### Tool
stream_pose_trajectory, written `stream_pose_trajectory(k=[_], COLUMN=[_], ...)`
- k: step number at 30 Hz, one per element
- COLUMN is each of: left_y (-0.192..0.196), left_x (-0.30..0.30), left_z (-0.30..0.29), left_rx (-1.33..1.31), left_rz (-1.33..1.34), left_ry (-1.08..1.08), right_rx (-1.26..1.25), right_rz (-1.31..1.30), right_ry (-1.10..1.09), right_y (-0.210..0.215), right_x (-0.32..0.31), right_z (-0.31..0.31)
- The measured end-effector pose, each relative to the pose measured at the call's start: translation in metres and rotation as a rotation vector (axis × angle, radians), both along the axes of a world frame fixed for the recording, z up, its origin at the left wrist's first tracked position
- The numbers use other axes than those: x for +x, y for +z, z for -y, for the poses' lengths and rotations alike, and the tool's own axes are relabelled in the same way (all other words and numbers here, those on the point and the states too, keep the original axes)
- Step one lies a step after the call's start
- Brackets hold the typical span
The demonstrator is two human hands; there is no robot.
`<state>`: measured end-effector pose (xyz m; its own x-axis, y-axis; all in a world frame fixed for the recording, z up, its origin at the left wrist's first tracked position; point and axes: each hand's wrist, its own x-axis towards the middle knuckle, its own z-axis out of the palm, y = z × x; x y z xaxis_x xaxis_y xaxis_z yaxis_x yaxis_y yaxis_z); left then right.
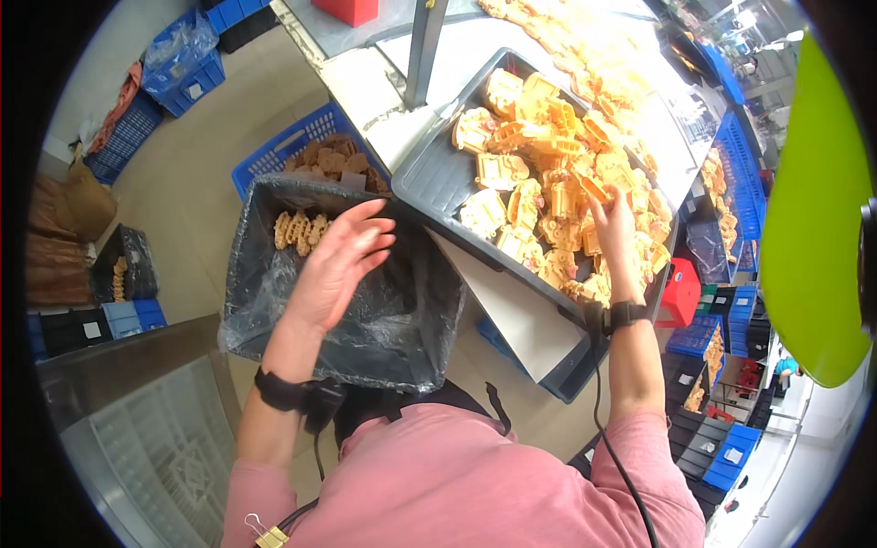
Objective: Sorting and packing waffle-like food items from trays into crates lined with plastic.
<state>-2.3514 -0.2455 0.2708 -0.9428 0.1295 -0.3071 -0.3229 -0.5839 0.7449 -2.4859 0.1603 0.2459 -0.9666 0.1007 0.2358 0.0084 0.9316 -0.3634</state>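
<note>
My left hand [340,263] hovers open over a black bin lined with a clear plastic bag [274,196], fingers spread and holding nothing. Inside the bin, near its far left corner, lie a few tan moulded pieces [300,228]. My right hand [614,219] reaches into a grey tray [437,178] heaped with yellow-orange moulded plastic parts [539,173] and pinches one of them between its fingertips. Both wrists wear black bands with cables.
A blue crate of brown parts [324,155] stands behind the bin. A white table [384,100] with a metal post [425,50] carries the tray. More blue crates [183,68] line the floor at left, and stacked blue and red crates [694,320] at right.
</note>
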Motion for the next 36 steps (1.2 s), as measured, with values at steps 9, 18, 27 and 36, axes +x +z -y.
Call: stream_pose_trajectory(k=[9, 18, 27, 36], left_y=[0.016, -0.027, -0.02, -0.034], left_x=[-0.051, -0.031, 0.033, 0.035], left_z=[-0.081, -0.034, 0.018, 0.007], left_rx=[0.259, 0.569, 0.422, 0.481], left_rz=[0.304, 0.186, -0.054, 0.238], left_ry=[-0.331, -0.33, -0.102, -0.015], right_rx=[-0.243, 0.147, -0.439, -0.993], right_rz=[-0.062, -0.118, 0.155, 0.241], right_ry=[0.289, 0.578, 0.227, 0.435], right_y=[0.061, 0.008, -0.065, 0.053], right_x=[0.09, -0.056, -0.088, 0.084], right_z=[0.096, 0.036, 0.002, 0.126])
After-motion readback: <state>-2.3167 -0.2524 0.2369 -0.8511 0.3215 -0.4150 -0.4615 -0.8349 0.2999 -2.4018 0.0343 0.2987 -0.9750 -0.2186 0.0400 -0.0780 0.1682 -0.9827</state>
